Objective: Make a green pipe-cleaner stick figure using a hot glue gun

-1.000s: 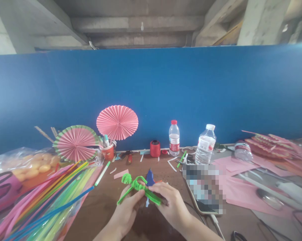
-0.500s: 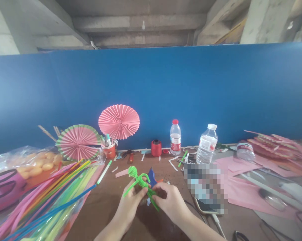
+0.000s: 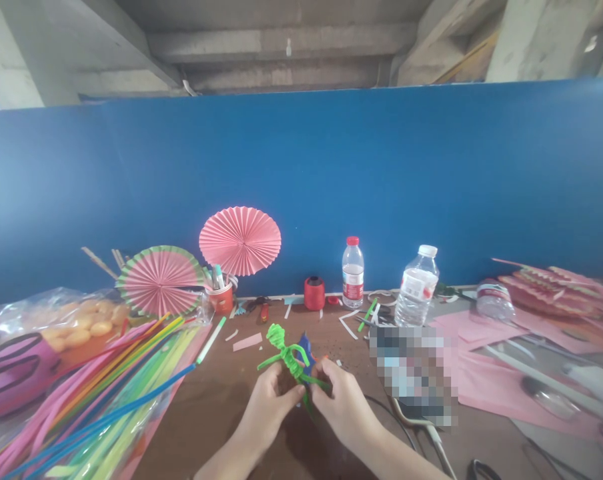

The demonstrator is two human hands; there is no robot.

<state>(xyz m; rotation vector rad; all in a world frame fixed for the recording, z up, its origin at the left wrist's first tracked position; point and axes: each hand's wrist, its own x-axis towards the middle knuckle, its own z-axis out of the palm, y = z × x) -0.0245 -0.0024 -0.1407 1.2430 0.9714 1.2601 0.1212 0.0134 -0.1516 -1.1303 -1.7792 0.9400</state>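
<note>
A bright green figure (image 3: 291,359) bent from pipe cleaners, with a coiled head, two arms and a wrapped body, is held up over the brown table between both hands. My left hand (image 3: 271,400) pinches its lower body between thumb and fingers. Opposite it, my right hand (image 3: 337,397) grips a green leg strand of the figure between thumb and forefinger. Behind the figure lies a dark blue piece (image 3: 306,348), partly covered by the figure and my right hand.
Pipe cleaners (image 3: 111,393) in many colours lie at the left. Pink paper fans (image 3: 240,241), a marker cup (image 3: 220,298), a red container (image 3: 314,294) and water bottles (image 3: 416,287) line the blue partition. A phone (image 3: 414,380) with a cable and pink paper (image 3: 496,380) sit right.
The green figure has tilted and shifted slightly right, its head now more upright. My right hand has turned one leg strand out sideways. Both hands keep hold.
</note>
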